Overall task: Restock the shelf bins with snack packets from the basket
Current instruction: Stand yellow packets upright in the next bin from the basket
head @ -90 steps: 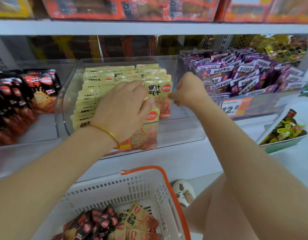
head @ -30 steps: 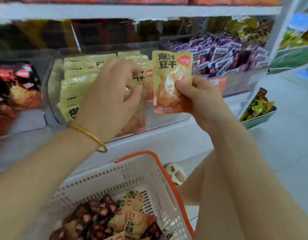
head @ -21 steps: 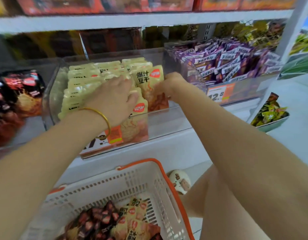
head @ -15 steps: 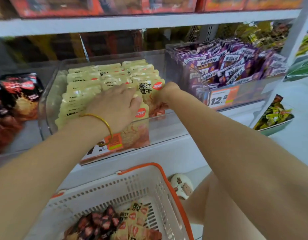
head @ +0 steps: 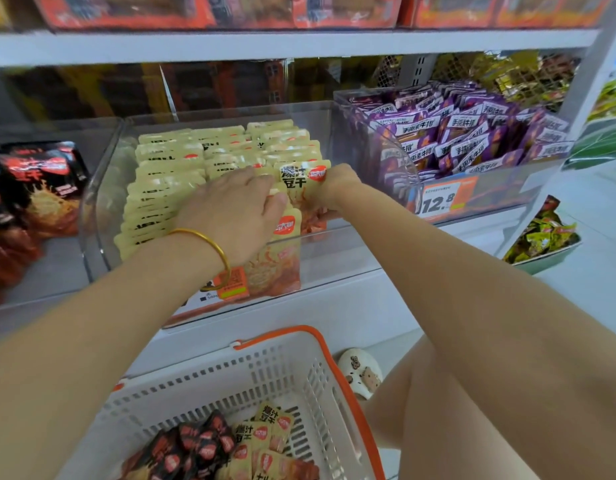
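- Nearest me, the basket sits below the shelf: white slotted plastic with an orange rim. More yellow packets and dark red-and-black packets lie loose in its bottom, glossy and crinkled, so I judge the restocking far from finished.
- My left hand, with a gold bangle on the wrist, lies over the tops of the yellow rows. Its fingers are fairly straight, and it presses the rows back just as it did a second ago.
- A second ago my right hand held the yellow packet up in the air in front of the shelf. Now that packet is down inside the clear bin, upright at the front of the right-hand row.
- My right hand's fingers pinch the packet's right edge, and my two hands are close together on either side of it.
- I take it this packet is all but placed; what remains is letting go and reaching down for another.
- The packet is a thin, flat film pouch, pale yellow on top and orange-red below. The bin is hard, transparent plastic with rounded front corners.
- Beyond, to the right, purple packets crowd a neighbouring bin above an orange price tag. Black packets stand to the left.
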`<state>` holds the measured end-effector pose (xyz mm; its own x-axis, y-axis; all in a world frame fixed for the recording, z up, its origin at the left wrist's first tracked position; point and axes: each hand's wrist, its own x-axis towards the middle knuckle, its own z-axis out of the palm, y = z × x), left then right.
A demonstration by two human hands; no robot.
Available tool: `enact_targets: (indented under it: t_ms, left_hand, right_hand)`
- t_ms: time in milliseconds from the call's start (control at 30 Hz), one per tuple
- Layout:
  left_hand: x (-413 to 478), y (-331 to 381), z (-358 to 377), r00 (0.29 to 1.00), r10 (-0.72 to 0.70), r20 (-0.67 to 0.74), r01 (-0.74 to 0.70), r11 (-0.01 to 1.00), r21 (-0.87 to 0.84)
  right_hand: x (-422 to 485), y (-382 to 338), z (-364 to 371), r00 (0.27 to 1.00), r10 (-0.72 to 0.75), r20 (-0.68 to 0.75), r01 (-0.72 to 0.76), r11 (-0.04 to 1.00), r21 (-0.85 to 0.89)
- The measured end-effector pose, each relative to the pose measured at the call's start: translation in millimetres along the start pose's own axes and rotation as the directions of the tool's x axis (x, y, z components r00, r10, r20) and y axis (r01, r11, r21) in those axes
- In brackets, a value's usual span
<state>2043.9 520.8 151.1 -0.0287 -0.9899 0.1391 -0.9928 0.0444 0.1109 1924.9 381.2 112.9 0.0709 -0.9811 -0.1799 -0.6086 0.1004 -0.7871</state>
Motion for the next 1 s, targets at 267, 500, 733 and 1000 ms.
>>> enact_targets:
  t_ms: [267,500,733,1000]
  left_hand:
    - [-72,-5,10,0.858,0.109,-0.501,-0.261,0.934,-0.243]
    - [-161,-53,116,0.981,0.179,-0.077,-0.193,0.944,-0.268]
    - [-181,-89,179,0.962,0.073,0.262,0.020,0.941,-0.338]
    - [-182,-100,199,0.913,0.006,0.407,0.138,0.936,-0.325]
  right_hand:
    - [-124,-2,-41,0.878,-0.397,-0.265,0.396,0.916,-0.059]
    - [-166,69,77,0.837,-0.196,0.511,0.369,0.892,-0.261]
    - [-144,199,202,0.603,0.298,0.740,0.411,0.679,-0.609]
    - [-156,270,259,0.672,0.445,0.592,0.130,0.716,-0.686]
